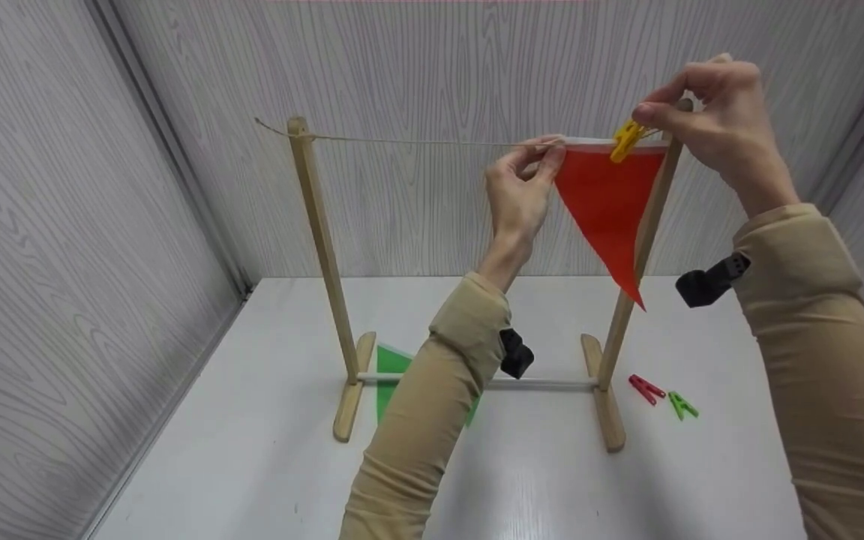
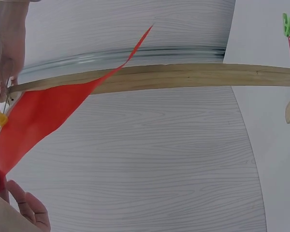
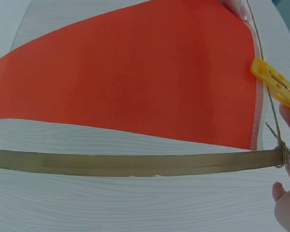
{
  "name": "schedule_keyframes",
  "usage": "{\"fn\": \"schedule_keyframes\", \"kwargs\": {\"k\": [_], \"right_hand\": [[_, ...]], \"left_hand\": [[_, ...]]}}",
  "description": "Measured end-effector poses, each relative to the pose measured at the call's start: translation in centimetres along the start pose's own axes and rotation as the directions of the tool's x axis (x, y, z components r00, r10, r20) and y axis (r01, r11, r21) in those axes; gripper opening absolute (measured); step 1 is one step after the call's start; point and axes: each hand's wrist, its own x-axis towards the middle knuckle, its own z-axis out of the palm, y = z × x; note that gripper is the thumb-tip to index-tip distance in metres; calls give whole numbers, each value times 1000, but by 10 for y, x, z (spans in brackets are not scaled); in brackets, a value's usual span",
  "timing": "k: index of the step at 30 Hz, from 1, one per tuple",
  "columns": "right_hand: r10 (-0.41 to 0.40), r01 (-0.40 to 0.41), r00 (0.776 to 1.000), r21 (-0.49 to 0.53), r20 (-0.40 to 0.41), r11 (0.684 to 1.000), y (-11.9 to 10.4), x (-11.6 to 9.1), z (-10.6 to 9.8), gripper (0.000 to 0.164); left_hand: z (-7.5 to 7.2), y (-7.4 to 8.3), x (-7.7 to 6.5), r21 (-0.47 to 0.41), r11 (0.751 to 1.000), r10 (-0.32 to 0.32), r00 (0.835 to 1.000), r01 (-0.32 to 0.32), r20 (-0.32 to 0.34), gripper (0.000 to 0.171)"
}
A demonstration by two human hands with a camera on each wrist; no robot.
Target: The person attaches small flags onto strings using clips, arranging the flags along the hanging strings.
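Observation:
My left hand (image 1: 522, 187) pinches the upper left corner of a red triangular pennant (image 1: 612, 202) at the string (image 1: 417, 142). Between the thumb and fingers of my right hand (image 1: 724, 120) is a yellow clothespin (image 1: 627, 141). Its tip overlaps the white top hem of the pennant, as the right wrist view also shows with the clothespin (image 3: 273, 82) at the hem beside the string. The pennant hangs point down, partly in front of the right wooden post (image 1: 653, 217).
The string runs between two wooden posts, the left post (image 1: 319, 247) standing apart. A white crossbar (image 1: 544, 383) joins their feet. A green pennant (image 1: 391, 364) lies partly behind my left sleeve. Red (image 1: 646, 389) and green (image 1: 682, 405) clothespins lie right of the stand.

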Motion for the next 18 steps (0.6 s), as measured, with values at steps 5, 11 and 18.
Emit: {"fn": "schedule_keyframes", "kwargs": {"k": [5, 11, 18], "right_hand": [[19, -20, 1000, 6, 22, 1000, 0, 0, -1, 10], [52, -52, 997, -9, 48, 999, 1, -2, -1, 20], [56, -55, 997, -19, 56, 998, 0, -3, -2, 16]], "left_hand": [[1, 0, 0, 4, 1000, 0, 1000, 0, 1, 21], [2, 0, 0, -16, 1000, -16, 1000, 16, 5, 23], [2, 1, -2, -12, 1000, -9, 1000, 9, 8, 23]]}}
